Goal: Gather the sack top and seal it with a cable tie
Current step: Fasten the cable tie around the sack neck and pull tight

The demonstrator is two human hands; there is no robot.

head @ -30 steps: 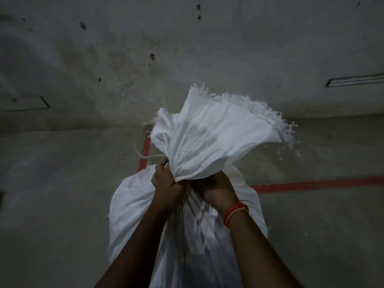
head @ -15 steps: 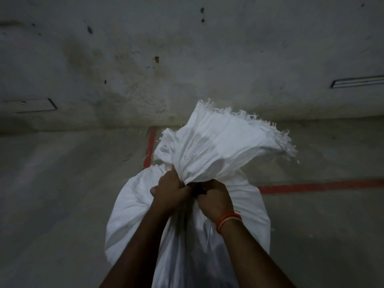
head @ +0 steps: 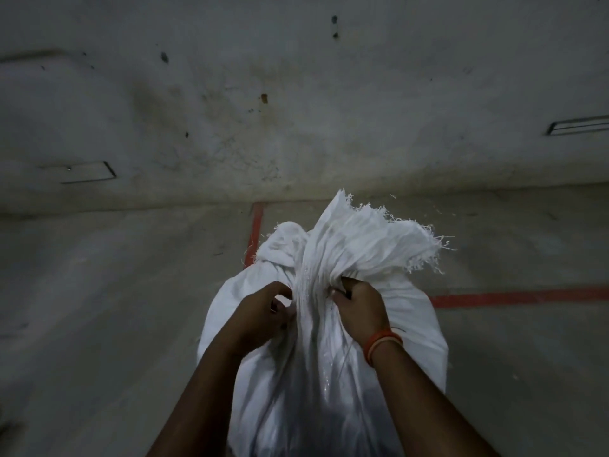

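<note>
A full white woven sack (head: 408,328) stands upright on the floor in front of me. Its frayed top (head: 362,239) is bunched into a neck that fans out above my hands. My left hand (head: 260,311) grips the left side of the neck, fingers curled into the fabric. My right hand (head: 361,306), with an orange band at the wrist, clutches the right side of the neck. Something thin and dark shows at my right fingers; I cannot tell whether it is a cable tie.
A stained concrete wall (head: 296,94) rises just behind the sack. Red painted lines (head: 517,296) run along the grey floor to the right and back toward the wall (head: 255,225). Loose threads lie near the wall's foot.
The sack top has dropped lower and is squeezed narrower. My hands have come apart to either side of the neck, where before they were pressed together.
</note>
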